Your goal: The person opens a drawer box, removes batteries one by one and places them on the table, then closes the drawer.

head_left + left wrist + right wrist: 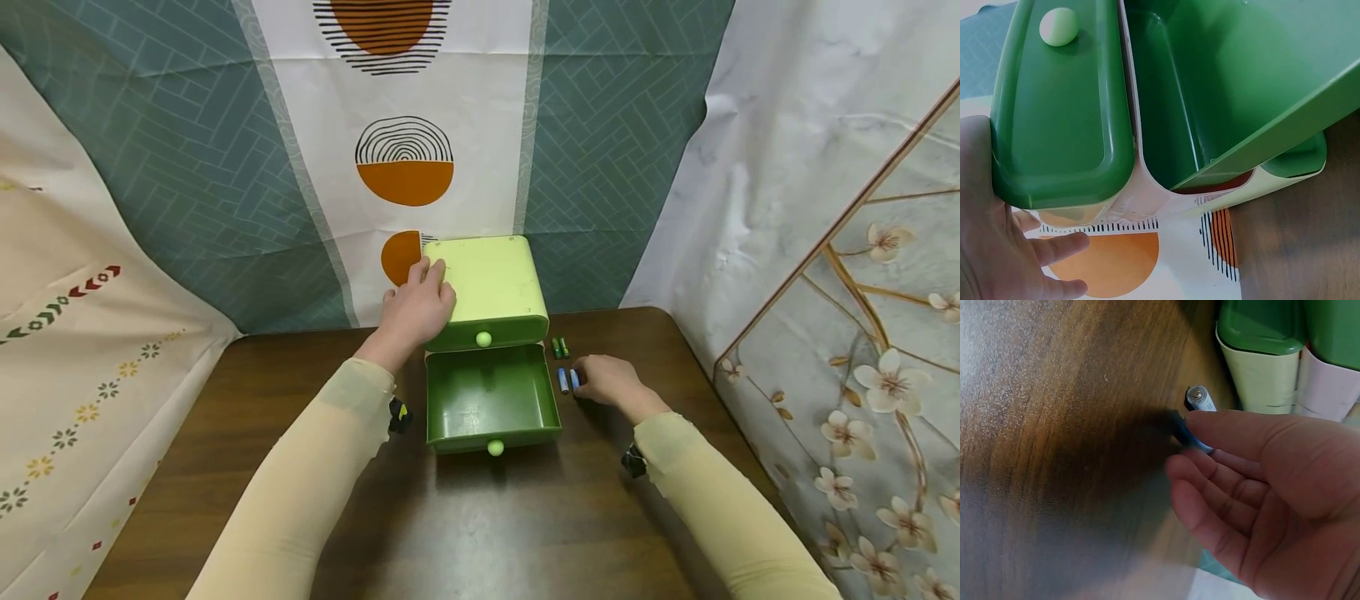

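A small drawer cabinet with a pale yellow-green top (491, 279) stands against the back cloth. Its middle drawer (491, 392) is pulled out, and nothing lies inside. My left hand (420, 308) rests on the cabinet's upper left edge. In the left wrist view its fingers (1060, 248) stretch past the closed top drawer (1054, 125). To the right of the cabinet, my right hand (609, 382) pinches a blue battery (1186, 432) between thumb and fingers, close over the table. A second blue battery (562, 381) lies just left of it.
Two green batteries (557, 348) lie farther back beside the cabinet. The brown wooden table (480, 533) ends at patterned cloths behind and on both sides. The pulled-out drawer's round knob (496, 447) sticks out toward me.
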Action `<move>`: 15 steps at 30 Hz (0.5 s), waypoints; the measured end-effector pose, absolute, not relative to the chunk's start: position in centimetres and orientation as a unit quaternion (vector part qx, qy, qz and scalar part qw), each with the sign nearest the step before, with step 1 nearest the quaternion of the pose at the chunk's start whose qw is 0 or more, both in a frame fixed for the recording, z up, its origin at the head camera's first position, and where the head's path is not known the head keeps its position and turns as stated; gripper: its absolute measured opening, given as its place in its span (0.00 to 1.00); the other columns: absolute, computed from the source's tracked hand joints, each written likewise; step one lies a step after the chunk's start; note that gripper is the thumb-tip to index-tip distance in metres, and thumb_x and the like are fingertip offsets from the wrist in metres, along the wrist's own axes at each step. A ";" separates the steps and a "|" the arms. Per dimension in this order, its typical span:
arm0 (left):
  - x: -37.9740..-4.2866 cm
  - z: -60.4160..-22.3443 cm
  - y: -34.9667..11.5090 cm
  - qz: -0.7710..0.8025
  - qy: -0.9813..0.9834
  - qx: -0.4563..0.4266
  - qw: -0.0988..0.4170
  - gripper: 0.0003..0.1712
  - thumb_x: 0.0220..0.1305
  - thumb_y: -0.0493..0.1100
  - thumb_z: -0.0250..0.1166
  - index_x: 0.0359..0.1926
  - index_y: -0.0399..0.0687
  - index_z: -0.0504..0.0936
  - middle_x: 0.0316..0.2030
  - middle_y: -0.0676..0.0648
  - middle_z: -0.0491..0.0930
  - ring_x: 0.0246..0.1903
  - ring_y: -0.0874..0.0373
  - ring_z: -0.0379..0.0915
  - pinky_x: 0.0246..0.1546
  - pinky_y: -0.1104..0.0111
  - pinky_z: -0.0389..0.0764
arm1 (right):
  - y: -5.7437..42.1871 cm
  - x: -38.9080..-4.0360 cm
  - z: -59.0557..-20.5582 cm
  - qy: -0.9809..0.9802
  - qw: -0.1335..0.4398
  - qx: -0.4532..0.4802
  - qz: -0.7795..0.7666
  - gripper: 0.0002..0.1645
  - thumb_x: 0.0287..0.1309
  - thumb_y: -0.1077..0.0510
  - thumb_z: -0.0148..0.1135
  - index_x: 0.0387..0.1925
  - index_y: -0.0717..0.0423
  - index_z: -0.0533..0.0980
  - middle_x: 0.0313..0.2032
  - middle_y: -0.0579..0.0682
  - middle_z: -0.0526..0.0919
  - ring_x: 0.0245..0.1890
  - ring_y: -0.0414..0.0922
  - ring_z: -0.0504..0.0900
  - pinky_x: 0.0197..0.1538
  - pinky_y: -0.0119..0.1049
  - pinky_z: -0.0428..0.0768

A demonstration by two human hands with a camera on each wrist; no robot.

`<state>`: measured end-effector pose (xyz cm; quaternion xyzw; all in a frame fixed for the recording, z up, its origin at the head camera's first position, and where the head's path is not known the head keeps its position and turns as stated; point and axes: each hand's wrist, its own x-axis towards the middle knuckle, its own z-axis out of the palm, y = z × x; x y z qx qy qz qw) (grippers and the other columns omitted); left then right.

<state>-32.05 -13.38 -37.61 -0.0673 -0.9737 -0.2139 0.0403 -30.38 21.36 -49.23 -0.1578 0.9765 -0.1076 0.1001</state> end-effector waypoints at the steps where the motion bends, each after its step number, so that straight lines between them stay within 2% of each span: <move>1: -32.0 -37.6 -13.4 -0.214 -0.974 -0.067 0.039 0.39 0.86 0.57 0.33 0.91 0.55 0.53 0.89 0.44 0.44 0.74 0.30 0.68 0.77 0.31 0.52 | 21.5 -30.5 -49.4 0.976 0.103 -0.159 -0.109 0.20 0.64 0.55 0.79 0.54 0.60 0.87 0.34 0.49 0.86 0.35 0.48 0.81 0.42 0.51 0.83; 7: -32.1 -37.6 -13.3 -0.214 -0.974 -0.067 0.039 0.39 0.86 0.58 0.33 0.91 0.55 0.52 0.89 0.44 0.44 0.74 0.30 0.68 0.77 0.31 0.53 | 22.3 -31.9 -50.8 0.972 0.105 -0.175 -0.115 0.19 0.64 0.51 0.80 0.51 0.57 0.87 0.35 0.48 0.87 0.36 0.47 0.83 0.42 0.50 0.84; 15: -32.2 -37.7 -13.3 -0.211 -0.974 -0.066 0.039 0.39 0.86 0.58 0.32 0.91 0.56 0.52 0.89 0.45 0.44 0.73 0.30 0.69 0.77 0.31 0.53 | 21.0 -30.9 -49.5 0.976 0.104 -0.158 -0.105 0.24 0.65 0.54 0.79 0.59 0.60 0.86 0.43 0.54 0.90 0.41 0.50 0.85 0.46 0.54 0.85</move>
